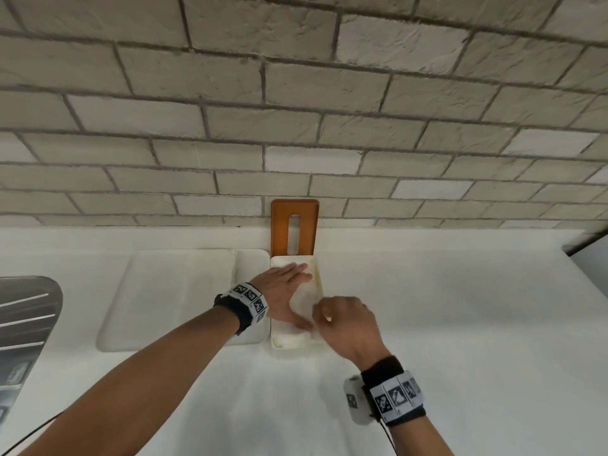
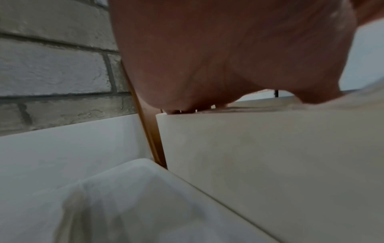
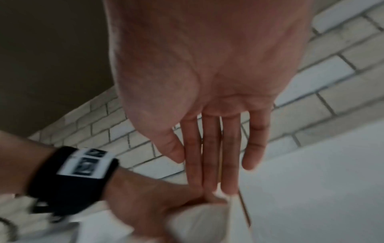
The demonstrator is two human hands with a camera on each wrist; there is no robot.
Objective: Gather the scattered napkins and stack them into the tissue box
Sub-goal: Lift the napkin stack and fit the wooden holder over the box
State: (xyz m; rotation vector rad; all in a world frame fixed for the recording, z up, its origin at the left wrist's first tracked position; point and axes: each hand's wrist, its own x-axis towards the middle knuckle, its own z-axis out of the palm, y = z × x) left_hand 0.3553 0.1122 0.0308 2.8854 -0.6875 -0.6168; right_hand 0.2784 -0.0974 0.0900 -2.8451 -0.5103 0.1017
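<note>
The left hand lies flat inside the tissue box, palm down, with the fingers straight and close together, and it presses on the white napkins that fill the box. Its thumb stretches toward the near end of the box. In the left wrist view only the heel of the left hand shows above the cream side wall of the tissue box, so the fingers are not seen there.

The right hand is at the near right corner of the box, just beside the left thumb. In the head view its knuckles look bent, but in the right wrist view the fingers are long and straight, pointing down to the napkin edge and to the left hand. The fingertips touch the napkin near the box wall; I cannot tell if they pinch it or only push it.

The tissue box stands on the white bench, its far end close to a brick wall. Beyond the fingers of the left hand an orange-brown lid with a long slot leans upright against the wall, touching the far end of the box. To the outer side of the left hand a white mat lies flat on the bench, just beside the box. Farther in that direction a metal draining surface shows at the edge. Both wrists carry black bands with printed markers.
</note>
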